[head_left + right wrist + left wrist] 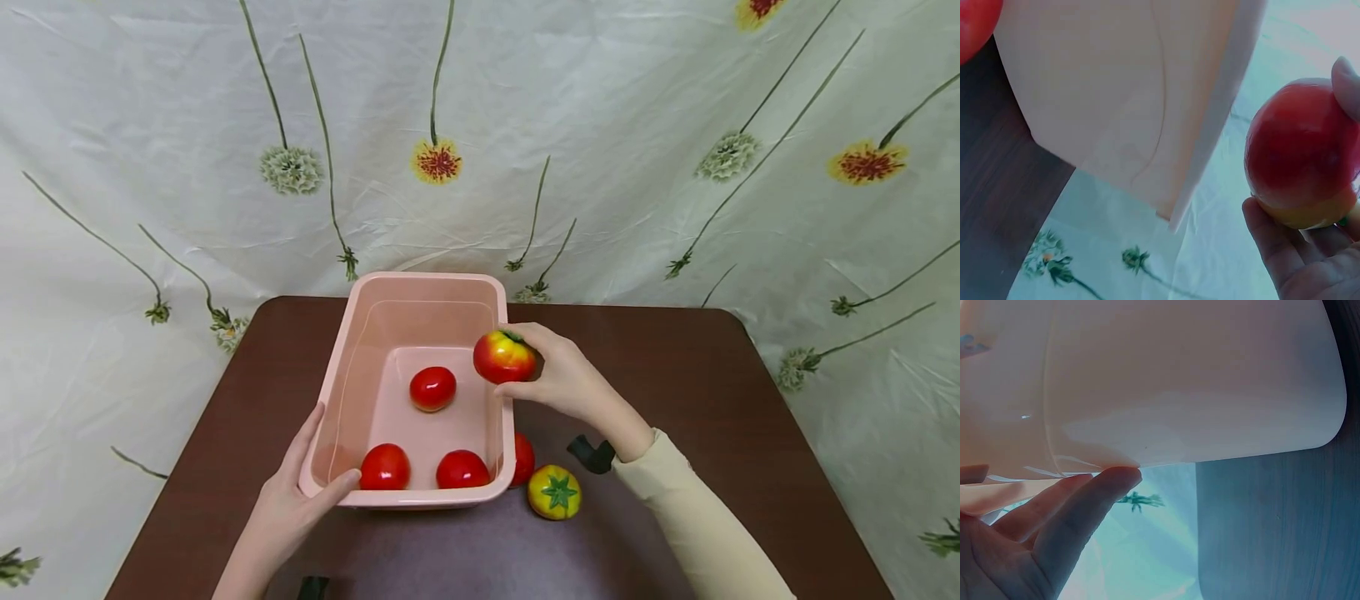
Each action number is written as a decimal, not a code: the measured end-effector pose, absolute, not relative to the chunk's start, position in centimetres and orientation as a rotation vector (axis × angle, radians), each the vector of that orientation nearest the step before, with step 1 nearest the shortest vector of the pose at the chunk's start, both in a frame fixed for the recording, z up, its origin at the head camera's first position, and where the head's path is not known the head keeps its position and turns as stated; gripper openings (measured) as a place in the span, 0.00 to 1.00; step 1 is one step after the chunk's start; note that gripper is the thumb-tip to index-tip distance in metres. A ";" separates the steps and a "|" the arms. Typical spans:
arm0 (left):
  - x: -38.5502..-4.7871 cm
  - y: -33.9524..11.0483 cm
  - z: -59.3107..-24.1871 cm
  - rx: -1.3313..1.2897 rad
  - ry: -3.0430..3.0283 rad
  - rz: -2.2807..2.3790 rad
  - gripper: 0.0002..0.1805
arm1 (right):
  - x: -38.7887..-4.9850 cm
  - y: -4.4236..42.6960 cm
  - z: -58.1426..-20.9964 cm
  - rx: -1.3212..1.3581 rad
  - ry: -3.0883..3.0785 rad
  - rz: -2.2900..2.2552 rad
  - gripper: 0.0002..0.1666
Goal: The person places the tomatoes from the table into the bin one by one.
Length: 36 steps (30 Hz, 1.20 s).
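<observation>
A pink plastic bin (408,499) stands at the middle of the table. My left hand (288,500) grips its near left corner, thumb at the rim and fingers along the outer wall (1210,381). Inside lie a red tomato (432,388) near the middle and two more, one tomato (385,467) at the front left, another tomato (462,470) at the front right. My right hand (562,375) holds a red-and-yellow tomato (501,358) over the bin's right rim. In the right wrist view the thumb and fingers wrap this tomato (1297,150).
Right of the bin, a yellow tomato (554,492) with a green star-shaped top lies on the dark brown table (675,375). Beside it a red tomato (523,460) is partly hidden by the bin's wall. A flower-printed white cloth (600,100) hangs behind the table.
</observation>
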<state>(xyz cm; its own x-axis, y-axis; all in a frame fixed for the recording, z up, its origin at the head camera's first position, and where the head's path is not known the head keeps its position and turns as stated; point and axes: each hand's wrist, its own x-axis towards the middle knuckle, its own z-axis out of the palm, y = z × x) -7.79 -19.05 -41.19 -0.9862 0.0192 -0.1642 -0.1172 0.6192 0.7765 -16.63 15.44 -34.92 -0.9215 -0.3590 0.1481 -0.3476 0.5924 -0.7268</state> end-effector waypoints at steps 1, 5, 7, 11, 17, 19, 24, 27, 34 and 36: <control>-7.8 -19.0 -41.2 -0.080 2.683 1.307 0.51 | -16.7 15.1 -34.9 -0.654 2.789 -1.255 0.43; -7.9 -18.9 -41.0 -0.075 2.681 1.308 0.51 | -16.7 13.9 -34.9 -0.757 2.771 -1.174 0.43; -7.9 -18.9 -41.0 -0.077 2.675 1.310 0.51 | -16.8 13.1 -34.9 -0.809 2.766 -1.103 0.43; -7.9 -18.9 -41.1 -0.078 2.671 1.313 0.51 | -16.8 11.9 -35.3 -0.876 2.766 -0.920 0.43; -7.9 -18.9 -41.3 -0.078 2.671 1.307 0.51 | -16.7 10.7 -35.7 -0.957 2.743 -0.750 0.42; -7.9 -18.9 -41.3 -0.082 2.671 1.306 0.51 | -16.8 10.5 -35.9 -0.995 2.744 -0.675 0.42; -7.8 -18.9 -41.4 -0.083 2.678 1.315 0.50 | -16.9 10.2 -36.6 -1.086 2.756 -0.480 0.42; -7.7 -18.9 -41.4 -0.087 2.675 1.319 0.50 | -16.8 10.1 -36.6 -1.099 2.752 -0.418 0.41; -7.8 -18.9 -41.3 -0.107 2.666 1.311 0.51 | -16.6 10.5 -36.1 -1.171 2.763 -0.514 0.34; -7.8 -18.9 -41.3 -0.112 2.663 1.309 0.51 | -16.5 10.8 -36.0 -1.191 2.779 -0.574 0.32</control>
<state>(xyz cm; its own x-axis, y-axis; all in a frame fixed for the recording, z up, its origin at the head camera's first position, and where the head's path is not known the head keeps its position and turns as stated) -7.85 -18.93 -41.28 -0.9824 0.0081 -0.1864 -0.1426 0.6112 0.7785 -16.49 10.82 -35.97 -0.6988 -0.7101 0.0866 -0.6863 0.6314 -0.3611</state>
